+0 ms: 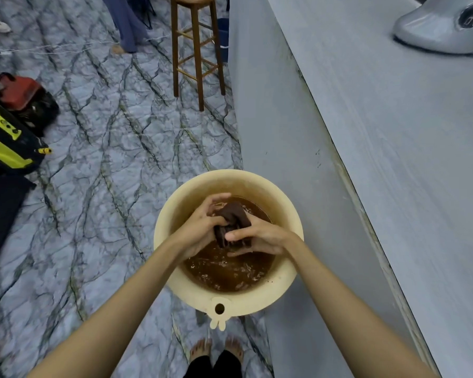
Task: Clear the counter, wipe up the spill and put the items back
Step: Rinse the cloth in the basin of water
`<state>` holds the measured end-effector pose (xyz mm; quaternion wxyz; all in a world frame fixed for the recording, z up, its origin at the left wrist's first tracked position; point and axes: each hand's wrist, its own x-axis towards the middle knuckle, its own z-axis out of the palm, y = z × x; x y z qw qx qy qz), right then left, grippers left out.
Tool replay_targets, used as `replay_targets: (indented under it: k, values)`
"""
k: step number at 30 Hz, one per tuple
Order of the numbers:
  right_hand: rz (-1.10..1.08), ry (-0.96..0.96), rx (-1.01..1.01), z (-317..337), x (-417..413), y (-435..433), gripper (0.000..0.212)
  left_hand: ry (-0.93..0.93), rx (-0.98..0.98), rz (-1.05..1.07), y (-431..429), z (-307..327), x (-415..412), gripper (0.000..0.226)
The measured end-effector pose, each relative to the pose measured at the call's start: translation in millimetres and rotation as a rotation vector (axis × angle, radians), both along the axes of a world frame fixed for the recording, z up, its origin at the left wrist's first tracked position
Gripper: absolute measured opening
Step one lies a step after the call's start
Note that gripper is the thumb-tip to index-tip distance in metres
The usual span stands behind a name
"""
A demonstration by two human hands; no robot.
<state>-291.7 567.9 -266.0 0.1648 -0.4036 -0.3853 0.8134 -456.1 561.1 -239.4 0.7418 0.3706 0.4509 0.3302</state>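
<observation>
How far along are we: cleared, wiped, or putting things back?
Done, apparently: no spill shows on the visible counter, where only a silver appliance stands. In hand: left hand and right hand wring a dark cloth over the basin of brown water. Left: putting items back; none visible yet.

A wet, dark brown cloth [234, 222] is being held bunched between the left hand [200, 230] and right hand [265, 238], just above murky brown water [224, 271] filling a cream basin [175, 211] at lower centre.

Basin wall [257, 181] ringing the left hand [200, 230] and right hand [260, 237], counter front [271, 118] just right of them, open floor [107, 186] to their left, stool [195, 50] well beyond, bags [8, 143] far left.
</observation>
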Motion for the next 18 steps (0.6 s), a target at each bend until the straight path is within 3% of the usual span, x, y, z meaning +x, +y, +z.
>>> replay_targets:
  k: [2,4,9,12,14,16,18]
  values:
    - [-0.036,0.029,-0.048,1,-1,0,0.053,0.089,0.08,-0.062,-2,1,-2,0.052]
    - [-0.001,-0.02,-0.059,1,-1,2,0.045,0.371,0.307,-0.258,-2,0,-10,0.059]
    - [0.13,-0.095,-0.088,15,6,15,0.022,0.777,0.771,-0.718,1,-1,-22,0.093]
    - [0.223,-0.103,-0.088,28,6,21,0.016,1.052,1.009,-0.657,-2,-6,-16,0.1]
    - [0.294,-0.13,-0.066,38,0,22,0.013,1.145,1.11,-0.516,-3,-8,-12,0.092]
    - [0.393,-0.292,0.041,48,-10,23,0.017,1.19,1.163,-0.405,-1,-8,-11,0.076]
    - [0.465,-0.591,0.223,54,-22,23,0.031,1.282,1.12,-0.396,4,-8,-12,0.073]
